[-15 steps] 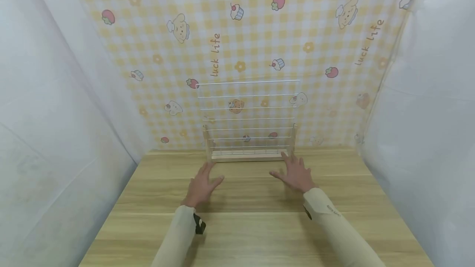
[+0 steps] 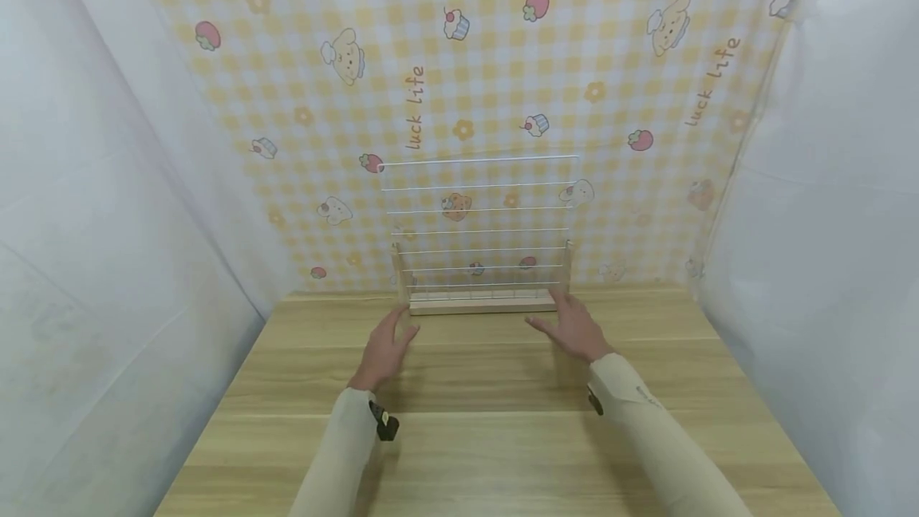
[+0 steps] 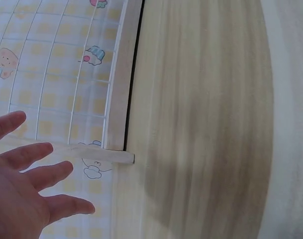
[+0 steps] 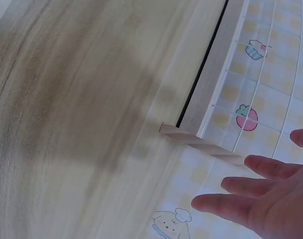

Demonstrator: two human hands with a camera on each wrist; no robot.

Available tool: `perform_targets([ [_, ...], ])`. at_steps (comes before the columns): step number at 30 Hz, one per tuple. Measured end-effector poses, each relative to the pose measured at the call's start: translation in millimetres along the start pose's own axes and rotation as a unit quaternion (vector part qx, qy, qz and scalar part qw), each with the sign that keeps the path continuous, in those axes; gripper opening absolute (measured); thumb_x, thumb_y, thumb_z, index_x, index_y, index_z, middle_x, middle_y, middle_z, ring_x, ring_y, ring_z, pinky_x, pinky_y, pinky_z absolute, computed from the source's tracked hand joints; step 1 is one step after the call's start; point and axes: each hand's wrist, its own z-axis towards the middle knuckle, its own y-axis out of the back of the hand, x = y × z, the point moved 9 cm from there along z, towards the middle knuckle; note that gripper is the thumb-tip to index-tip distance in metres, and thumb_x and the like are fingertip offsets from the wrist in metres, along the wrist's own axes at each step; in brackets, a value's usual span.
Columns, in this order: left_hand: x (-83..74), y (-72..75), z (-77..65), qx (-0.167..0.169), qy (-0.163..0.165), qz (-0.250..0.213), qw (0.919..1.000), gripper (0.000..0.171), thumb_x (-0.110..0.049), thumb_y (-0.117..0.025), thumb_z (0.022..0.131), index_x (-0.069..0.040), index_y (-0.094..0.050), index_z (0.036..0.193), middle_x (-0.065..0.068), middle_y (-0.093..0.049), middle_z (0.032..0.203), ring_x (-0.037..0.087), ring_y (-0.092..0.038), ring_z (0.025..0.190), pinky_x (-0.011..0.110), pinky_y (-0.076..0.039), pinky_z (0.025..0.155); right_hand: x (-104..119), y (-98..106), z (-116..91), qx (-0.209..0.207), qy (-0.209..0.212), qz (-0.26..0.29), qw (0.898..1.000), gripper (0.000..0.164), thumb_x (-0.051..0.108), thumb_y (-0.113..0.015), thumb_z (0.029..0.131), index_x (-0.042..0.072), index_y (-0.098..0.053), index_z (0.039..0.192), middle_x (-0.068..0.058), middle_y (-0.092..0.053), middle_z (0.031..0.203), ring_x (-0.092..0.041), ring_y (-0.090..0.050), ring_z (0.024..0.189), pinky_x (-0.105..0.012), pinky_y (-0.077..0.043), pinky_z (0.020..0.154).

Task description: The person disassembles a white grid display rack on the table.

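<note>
Wooden rack (image 2: pixel 479 250) stands upright, base (image 2: pixel 483 306) running left-right.

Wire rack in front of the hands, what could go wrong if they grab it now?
If the left hand and right hand pull unevenly, the wire rack may twist or tip. Its thin wires might bend if fingers catch them. The patterned cloth behind could snag.

Left-arm wear: your long cream fabric sleeve (image 2: pixel 333 453).
Left-wrist fitting: blocky black attachment (image 2: pixel 388 425).
Right-arm wear: your matching cream sleeve (image 2: pixel 660 441), small dark illegible marking (image 2: pixel 648 396).
Right-wrist fitting: dark narrow piece (image 2: pixel 595 400), partly hidden.
</note>
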Motion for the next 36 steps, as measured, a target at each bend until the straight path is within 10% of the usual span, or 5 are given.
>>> perform_targets([
  [36, -2.2, 27.2, 38.2, -0.044, 0.066, -0.136, 0.9875, 0.048, -0.031, -0.045, 0.106, -0.010, -0.042, 0.150, 0.018, -0.037, 0.160, 0.045, -0.042, 0.142, 0.060, -0.037, 0.115, -16, 57, 28, -0.064, -0.031, 0.086, 0.994, 0.088, 0.061, -0.046, 0.100, 0.000, -0.021, 0.157, -0.033, -0.033, 0.157, -0.052, -0.034, 0.144, -0.066, -0.031, 0.116],
])
